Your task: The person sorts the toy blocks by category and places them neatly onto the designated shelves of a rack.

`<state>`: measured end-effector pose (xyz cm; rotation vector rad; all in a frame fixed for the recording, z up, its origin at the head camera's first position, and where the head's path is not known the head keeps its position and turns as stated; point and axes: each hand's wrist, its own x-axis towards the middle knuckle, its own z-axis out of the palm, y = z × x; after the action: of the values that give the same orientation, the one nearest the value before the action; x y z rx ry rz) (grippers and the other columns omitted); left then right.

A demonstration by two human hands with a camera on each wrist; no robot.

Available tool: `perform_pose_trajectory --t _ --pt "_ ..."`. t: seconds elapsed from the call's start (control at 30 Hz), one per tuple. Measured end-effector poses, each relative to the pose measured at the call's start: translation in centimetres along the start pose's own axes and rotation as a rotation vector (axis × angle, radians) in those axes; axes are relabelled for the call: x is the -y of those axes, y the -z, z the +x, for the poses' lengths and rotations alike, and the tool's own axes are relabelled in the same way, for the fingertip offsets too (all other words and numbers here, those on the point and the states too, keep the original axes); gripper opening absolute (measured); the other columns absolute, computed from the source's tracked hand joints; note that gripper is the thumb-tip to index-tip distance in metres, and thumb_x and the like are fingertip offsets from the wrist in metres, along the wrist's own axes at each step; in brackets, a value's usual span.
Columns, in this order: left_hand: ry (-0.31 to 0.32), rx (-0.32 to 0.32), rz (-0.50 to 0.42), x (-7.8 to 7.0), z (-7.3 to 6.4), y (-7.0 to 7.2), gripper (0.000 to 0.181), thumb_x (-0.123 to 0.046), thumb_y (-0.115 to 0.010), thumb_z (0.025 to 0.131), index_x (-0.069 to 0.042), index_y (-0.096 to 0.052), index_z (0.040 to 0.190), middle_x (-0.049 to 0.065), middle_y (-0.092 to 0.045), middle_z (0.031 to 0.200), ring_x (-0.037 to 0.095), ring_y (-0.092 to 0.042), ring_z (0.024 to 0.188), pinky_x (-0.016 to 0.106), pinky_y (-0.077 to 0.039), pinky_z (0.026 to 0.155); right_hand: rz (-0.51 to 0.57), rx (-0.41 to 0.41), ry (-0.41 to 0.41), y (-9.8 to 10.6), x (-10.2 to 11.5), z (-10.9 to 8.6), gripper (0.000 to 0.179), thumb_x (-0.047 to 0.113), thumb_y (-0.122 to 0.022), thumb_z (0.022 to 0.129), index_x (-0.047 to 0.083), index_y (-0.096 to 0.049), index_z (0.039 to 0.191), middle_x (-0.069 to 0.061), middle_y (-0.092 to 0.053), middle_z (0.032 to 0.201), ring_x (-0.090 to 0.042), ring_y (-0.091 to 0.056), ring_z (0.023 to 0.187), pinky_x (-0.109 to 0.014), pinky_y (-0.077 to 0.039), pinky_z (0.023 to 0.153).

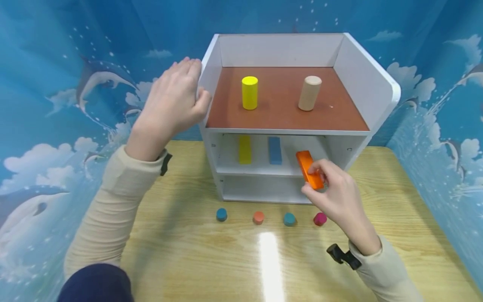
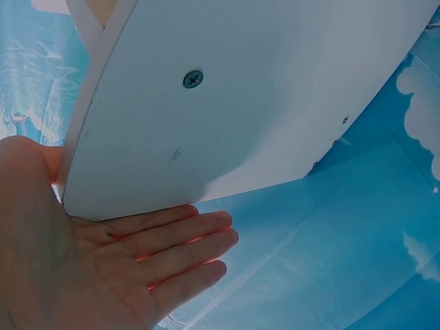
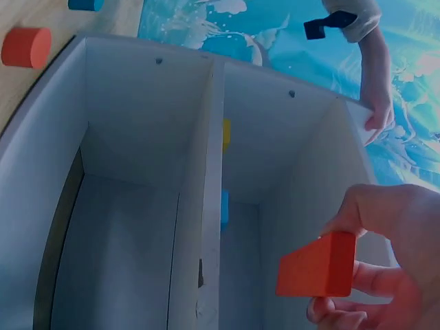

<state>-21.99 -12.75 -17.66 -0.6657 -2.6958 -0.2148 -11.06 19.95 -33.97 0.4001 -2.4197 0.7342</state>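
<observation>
My right hand (image 1: 337, 193) pinches an orange rectangular block (image 1: 310, 170) between thumb and fingers, tilted at the front right of the middle shelf. In the right wrist view the block (image 3: 316, 267) stands out in front of the upper opening. At the upper left, my left hand (image 1: 175, 94) is at the white shelf unit's left side panel (image 2: 206, 124). Its fingers (image 2: 182, 256) are straight along the panel's outer side, with the thumb round the front edge. On the middle shelf lie a yellow block (image 1: 245, 149) and a blue block (image 1: 275, 150), apart from each other.
On the unit's brown top (image 1: 279, 92) stand a yellow cylinder (image 1: 250, 93) and a plain wooden cylinder (image 1: 310, 93). In front, on the wooden table (image 1: 211, 260), sit a blue cylinder (image 1: 221, 214), an orange one (image 1: 258, 217), a teal one (image 1: 289, 219) and a magenta one (image 1: 320, 219).
</observation>
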Motion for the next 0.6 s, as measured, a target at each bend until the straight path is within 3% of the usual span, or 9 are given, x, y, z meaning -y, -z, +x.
perform_pose_trajectory --t 0.2,0.37,0.6 --pt "-0.008 -0.015 0.001 0.0 0.0 0.0 0.061 -0.023 -0.032 0.1 0.006 -0.026 0.153 0.023 -0.031 0.157 0.034 -0.023 0.148 0.043 -0.012 0.124 -0.024 -0.04 -0.049 -1.4 -0.7 1.8 0.021 0.012 -0.072 0.073 0.01 -0.062 0.091 -0.002 -0.049 0.07 -0.016 -0.043 0.06 -0.029 -0.032 0.05" --pt "-0.01 -0.021 -0.002 0.1 -0.1 -0.1 0.061 -0.023 -0.032 0.1 0.006 -0.027 0.153 0.023 -0.031 0.157 0.034 -0.023 0.148 0.043 -0.012 0.124 -0.086 -0.083 -0.088 -2.7 -1.6 2.8 0.021 0.016 -0.069 0.074 0.008 -0.063 0.091 -0.007 -0.056 0.07 -0.023 -0.048 0.054 -0.033 -0.034 0.045" --pt "-0.009 -0.02 -0.007 0.1 -0.1 -0.1 0.061 -0.024 -0.032 0.1 0.005 -0.026 0.154 0.022 -0.029 0.157 0.034 -0.022 0.148 0.043 -0.013 0.123 -0.196 -0.034 -0.225 -3.9 -2.6 3.8 0.025 0.025 -0.067 0.077 0.009 -0.061 0.094 -0.009 -0.054 0.064 -0.029 -0.048 0.047 -0.035 -0.034 0.038"
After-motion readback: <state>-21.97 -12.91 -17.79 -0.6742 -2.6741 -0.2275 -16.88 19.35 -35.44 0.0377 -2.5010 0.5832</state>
